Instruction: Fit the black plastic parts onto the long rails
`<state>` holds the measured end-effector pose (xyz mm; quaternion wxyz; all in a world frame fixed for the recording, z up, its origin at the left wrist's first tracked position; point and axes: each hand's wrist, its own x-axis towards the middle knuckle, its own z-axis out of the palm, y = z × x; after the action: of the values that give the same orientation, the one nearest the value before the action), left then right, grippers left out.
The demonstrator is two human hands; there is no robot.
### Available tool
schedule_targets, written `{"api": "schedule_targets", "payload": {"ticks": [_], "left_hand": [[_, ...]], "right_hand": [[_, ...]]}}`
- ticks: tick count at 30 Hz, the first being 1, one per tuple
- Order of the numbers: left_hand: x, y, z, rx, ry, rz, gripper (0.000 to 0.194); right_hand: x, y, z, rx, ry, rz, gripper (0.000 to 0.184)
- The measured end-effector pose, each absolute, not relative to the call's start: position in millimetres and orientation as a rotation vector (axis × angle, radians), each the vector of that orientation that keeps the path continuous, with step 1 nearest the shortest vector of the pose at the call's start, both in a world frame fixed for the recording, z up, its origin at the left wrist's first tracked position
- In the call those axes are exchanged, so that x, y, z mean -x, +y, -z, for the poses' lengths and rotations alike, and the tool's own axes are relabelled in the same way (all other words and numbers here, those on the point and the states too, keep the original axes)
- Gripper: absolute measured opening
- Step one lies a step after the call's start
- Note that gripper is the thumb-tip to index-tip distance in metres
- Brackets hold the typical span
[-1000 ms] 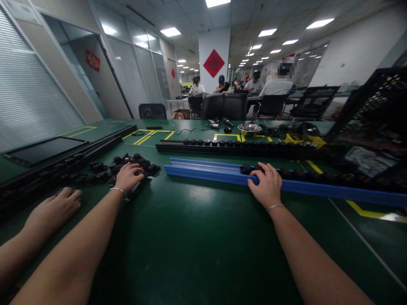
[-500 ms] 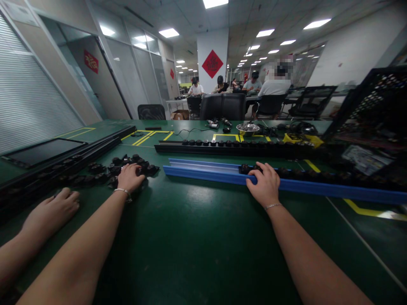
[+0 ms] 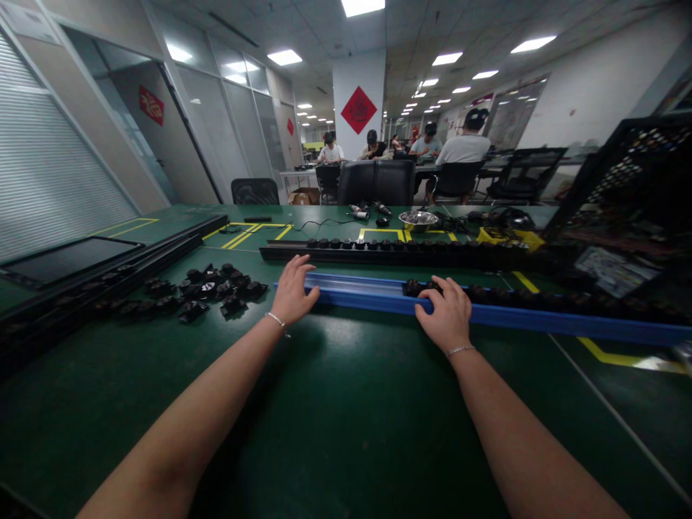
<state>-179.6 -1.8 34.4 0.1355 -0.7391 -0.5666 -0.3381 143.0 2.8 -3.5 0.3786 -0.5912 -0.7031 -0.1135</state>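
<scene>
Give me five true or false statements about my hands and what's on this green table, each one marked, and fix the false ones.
1. The left hand has its thumb spread from its fingers. True.
2. The left hand is buried in the loose black parts. False: it is at the left end of the blue rail.
3. The right hand is at the blue rail. True.
4. The metal bowl stands inside the blue rail. False: it stands farther back, beyond the black rail.
5. Each wrist wears a bracelet. True.
</scene>
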Motion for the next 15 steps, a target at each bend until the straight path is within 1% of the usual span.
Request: {"api": "schedule_targets", "payload": {"ticks": [3,8,11,15], "left_hand": [[132,-7,-35,2.402,-1.493,0.954,0.034],[63,-13,-33,2.679,-1.424,0.841,0.034],[34,-11,-31,2.731,-1.383,0.748,0.038],[12,-9,-27,2.675,-1.474,0.607,0.046]], "right_hand": [[-143,3,4,1.514,-1.794,0.284,0.012],[-144,5,5,1.501,-1.777,0.294,0.017],[-144,5,7,1.490,-1.782,0.315,0.021],[-145,5,8,1.493,-1.803,0.330,0.023]]}}
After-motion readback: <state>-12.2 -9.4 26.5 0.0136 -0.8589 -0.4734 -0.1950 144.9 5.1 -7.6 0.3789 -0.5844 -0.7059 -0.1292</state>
